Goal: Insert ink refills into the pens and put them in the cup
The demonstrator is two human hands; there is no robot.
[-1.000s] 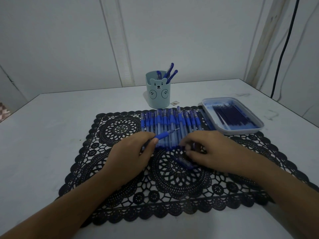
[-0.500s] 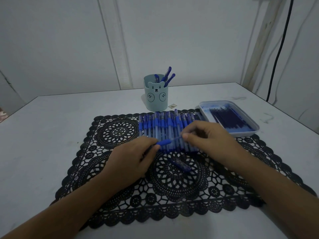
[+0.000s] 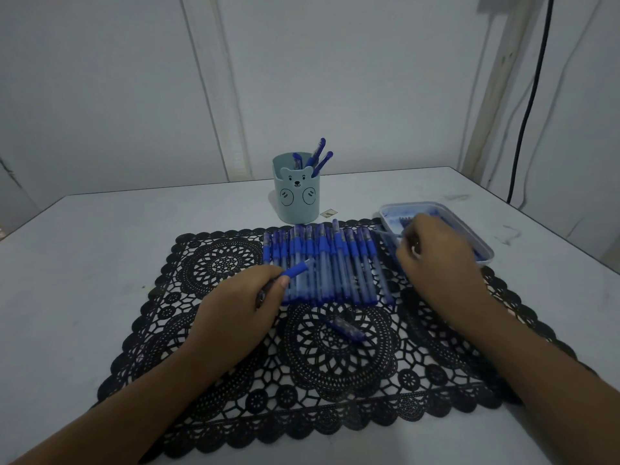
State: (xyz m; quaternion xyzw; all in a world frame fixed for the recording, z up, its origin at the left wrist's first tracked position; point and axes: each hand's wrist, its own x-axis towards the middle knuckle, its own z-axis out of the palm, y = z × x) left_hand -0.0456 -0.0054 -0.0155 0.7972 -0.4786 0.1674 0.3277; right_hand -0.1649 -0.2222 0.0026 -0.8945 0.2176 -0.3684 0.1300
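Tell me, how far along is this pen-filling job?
Early on. Done: three pens stand in the bear cup. In hand: the left hand grips a pen while the right hand reaches into the tray of refills; whether it has one is blurred. Left: the long row of pens on the mat, plus a loose blue piece nearer the person.

One bear-faced cup (image 3: 297, 196) stands on the surface, with three pens (image 3: 317, 156) in it. The one black lace mat (image 3: 214, 263) carries a row of pens (image 3: 328, 263), roughly a dozen; overlap prevents an exact count. One single pen (image 3: 295, 269) is in the left hand (image 3: 235, 307). One short blue piece (image 3: 345, 330) lies loose. One tray (image 3: 486, 255) holds refills (image 3: 402, 220), too blurred to count, under the right hand (image 3: 436, 263). There is one small tag (image 3: 328, 213) and one cable (image 3: 530, 95).
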